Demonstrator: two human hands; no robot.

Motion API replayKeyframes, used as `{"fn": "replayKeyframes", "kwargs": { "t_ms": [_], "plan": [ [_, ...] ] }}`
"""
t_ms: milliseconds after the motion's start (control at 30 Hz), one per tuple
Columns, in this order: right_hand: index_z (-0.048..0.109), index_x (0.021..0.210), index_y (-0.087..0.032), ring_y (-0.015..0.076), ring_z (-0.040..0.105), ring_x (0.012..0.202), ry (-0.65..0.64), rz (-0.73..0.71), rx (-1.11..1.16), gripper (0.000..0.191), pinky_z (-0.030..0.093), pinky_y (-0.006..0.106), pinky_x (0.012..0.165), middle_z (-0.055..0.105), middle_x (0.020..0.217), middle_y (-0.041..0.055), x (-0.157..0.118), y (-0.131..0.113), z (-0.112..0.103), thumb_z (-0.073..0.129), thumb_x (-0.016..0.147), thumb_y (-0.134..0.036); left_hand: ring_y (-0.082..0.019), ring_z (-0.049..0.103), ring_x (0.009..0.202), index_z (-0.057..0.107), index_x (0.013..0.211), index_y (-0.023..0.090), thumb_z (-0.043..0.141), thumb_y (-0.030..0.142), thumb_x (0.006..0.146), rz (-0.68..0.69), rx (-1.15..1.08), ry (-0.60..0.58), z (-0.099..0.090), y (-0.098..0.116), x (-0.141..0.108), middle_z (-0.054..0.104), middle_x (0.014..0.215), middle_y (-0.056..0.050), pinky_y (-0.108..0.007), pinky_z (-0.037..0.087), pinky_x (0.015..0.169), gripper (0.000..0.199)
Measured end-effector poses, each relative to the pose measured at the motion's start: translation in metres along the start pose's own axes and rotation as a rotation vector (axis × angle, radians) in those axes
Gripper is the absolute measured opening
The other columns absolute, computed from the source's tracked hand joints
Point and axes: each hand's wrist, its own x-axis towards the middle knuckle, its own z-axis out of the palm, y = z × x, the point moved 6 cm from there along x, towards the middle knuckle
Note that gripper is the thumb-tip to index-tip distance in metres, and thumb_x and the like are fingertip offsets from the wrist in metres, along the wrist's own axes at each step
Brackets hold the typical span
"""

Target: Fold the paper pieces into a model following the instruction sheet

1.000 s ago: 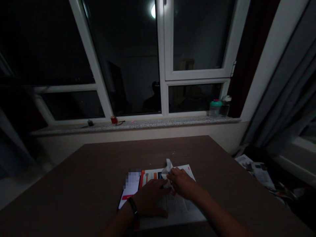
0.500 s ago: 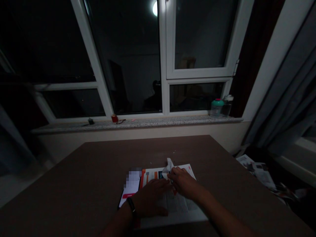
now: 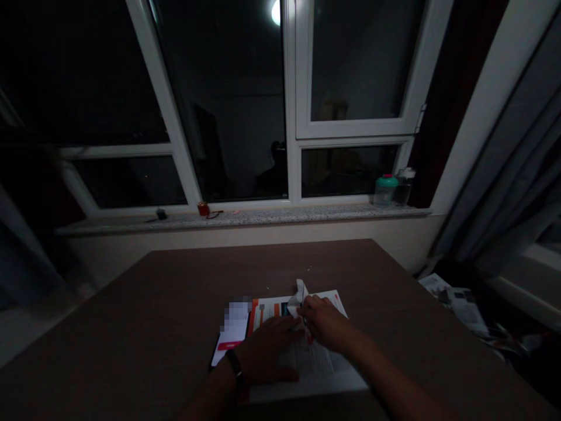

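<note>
A printed sheet or booklet (image 3: 337,374) with orange and white parts lies on the brown table. My left hand (image 3: 269,351), with a dark band at the wrist, rests flat on it, fingers stretched and thumb apart. Just right of its fingertips, my right hand (image 3: 324,321) is closed in a pinch on a crumpled, raised piece of paper (image 3: 301,289), which stands up from the sheet. My fingers cover where this piece meets the printed page. A phone (image 3: 232,333) with a lit screen lies along the sheet's left side, by my left wrist.
Small white scraps (image 3: 309,269) lie on the table (image 3: 210,269). On the stone window sill (image 3: 280,217) stand a green-lidded bottle (image 3: 385,190), a clear bottle (image 3: 405,187) and a small red object (image 3: 203,209). Papers (image 3: 460,304) are piled right of the table.
Almost nothing differs. Both hands keep their places on the paper, and the view has shifted very slightly.
</note>
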Motion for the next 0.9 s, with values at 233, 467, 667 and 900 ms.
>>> {"fn": "replayKeyframes", "kwargs": {
  "t_ms": [233, 467, 667, 900],
  "plan": [
    [0.059, 0.121, -0.021, 0.024, 0.048, 0.107, -0.025, 0.01, 0.003, 0.034, 0.032, 0.034, 0.086, 0.056, 0.112, 0.0093, 0.0005, 0.0009, 0.0011, 0.049, 0.09, -0.015, -0.042, 0.029, 0.138, 0.047, 0.14, 0.039, 0.066, 0.072, 0.073, 0.011, -0.021, -0.026, 0.0027, 0.0003, -0.0009, 0.027, 0.156, -0.008, -0.06, 0.028, 0.109, 0.077],
    [0.06, 0.117, -0.02, 0.0232, 0.048, 0.106, -0.02, 0.001, 0.005, 0.029, 0.032, 0.033, 0.085, 0.056, 0.112, 0.0093, -0.0004, -0.0012, -0.0022, 0.047, 0.091, -0.015, -0.036, 0.032, 0.138, 0.033, 0.149, 0.024, 0.071, 0.063, 0.072, -0.075, -0.09, -0.013, -0.0013, 0.0015, -0.0004, 0.037, 0.151, -0.013, -0.052, 0.03, 0.112, 0.095],
    [0.06, 0.118, -0.02, 0.023, 0.05, 0.104, -0.014, 0.0, -0.009, 0.03, 0.033, 0.033, 0.084, 0.057, 0.111, 0.0095, -0.0009, -0.0023, -0.0039, 0.046, 0.093, -0.016, -0.036, 0.03, 0.139, 0.035, 0.148, 0.025, 0.069, 0.063, 0.075, -0.033, -0.084, -0.016, 0.0008, -0.0007, -0.0016, 0.033, 0.154, -0.011, -0.052, 0.027, 0.113, 0.089],
    [0.059, 0.12, -0.022, 0.0238, 0.049, 0.106, -0.016, 0.013, -0.004, 0.033, 0.033, 0.034, 0.087, 0.056, 0.114, 0.0087, -0.0013, -0.0014, -0.0028, 0.048, 0.09, -0.014, -0.036, 0.033, 0.136, 0.039, 0.145, 0.03, 0.073, 0.06, 0.072, -0.022, -0.036, 0.016, 0.0031, -0.0053, -0.0001, 0.035, 0.152, -0.009, -0.051, 0.03, 0.111, 0.086]
  ]
}}
